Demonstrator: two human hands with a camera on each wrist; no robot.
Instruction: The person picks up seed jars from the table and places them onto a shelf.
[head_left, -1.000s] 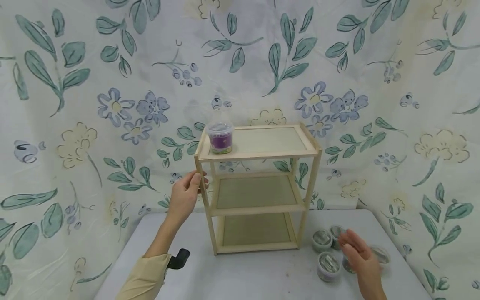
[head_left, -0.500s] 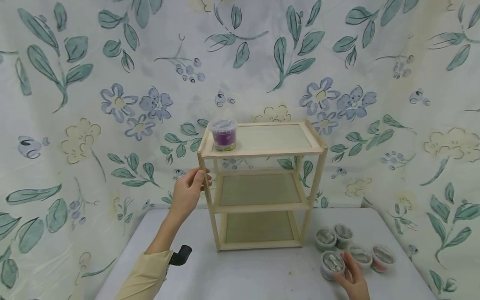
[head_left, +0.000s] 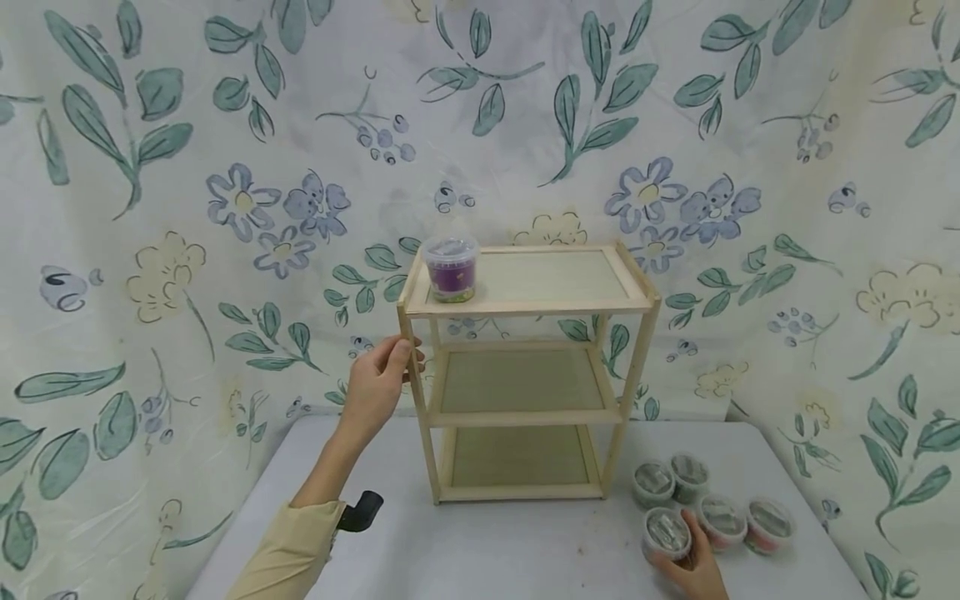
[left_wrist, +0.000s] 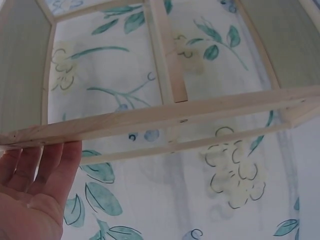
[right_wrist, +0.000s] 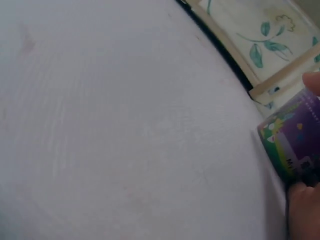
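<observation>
A small three-tier wooden shelf (head_left: pixel 525 418) stands on the table in the head view. My left hand (head_left: pixel 373 385) grips its left front post, just below the top tier; the left wrist view shows the fingers (left_wrist: pixel 52 162) against the wooden post (left_wrist: pixel 120 120). A clear-lidded tub with a purple label (head_left: pixel 453 277) sits at the left end of the top tier. At the lower right, my right hand (head_left: pixel 693 565) holds another lidded tub (head_left: pixel 666 531) by its side. The right wrist view shows that tub's purple and green label (right_wrist: pixel 295 135) between thumb and fingers.
Several more lidded tubs stand close to the held one: a pair behind it (head_left: pixel 653 482) (head_left: pixel 689 475), and others to its right, one pinkish (head_left: pixel 722 521) and one reddish (head_left: pixel 768 525). A white table (head_left: pixel 487 550) lies beneath. Floral cloth (head_left: pixel 480 125) hangs behind.
My right hand has come down and left from above the tubs and taken hold of the front left one. My left hand stays on the post. The view has shifted slightly.
</observation>
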